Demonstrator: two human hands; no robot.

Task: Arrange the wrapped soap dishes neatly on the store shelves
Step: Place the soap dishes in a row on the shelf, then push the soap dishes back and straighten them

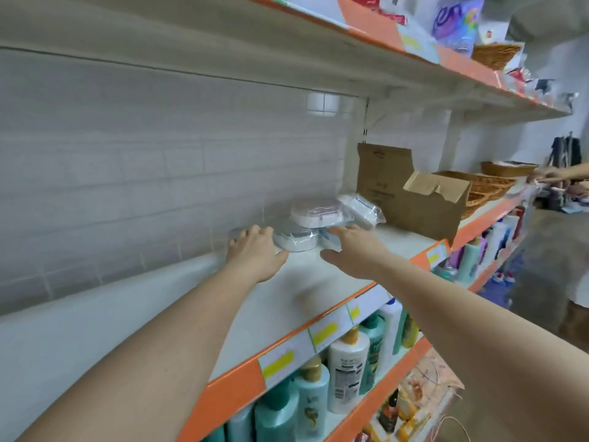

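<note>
Soap dishes (306, 224) heaped at shelf (318, 282) back edge, between both hands: left hand (251, 247) touching one, right hand (353, 247) spread, empty.

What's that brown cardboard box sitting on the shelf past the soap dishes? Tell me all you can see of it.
The cardboard box is plain brown, creased and worn, with faint print on one flap. It stands open on the white shelf, one flap upright against the back wall, another bent outward with a torn edge. It sits to the right of the wrapped soap dishes, near the nearest one, with woven baskets beyond it. Neither hand touches it. Its contents cannot be seen.
</note>
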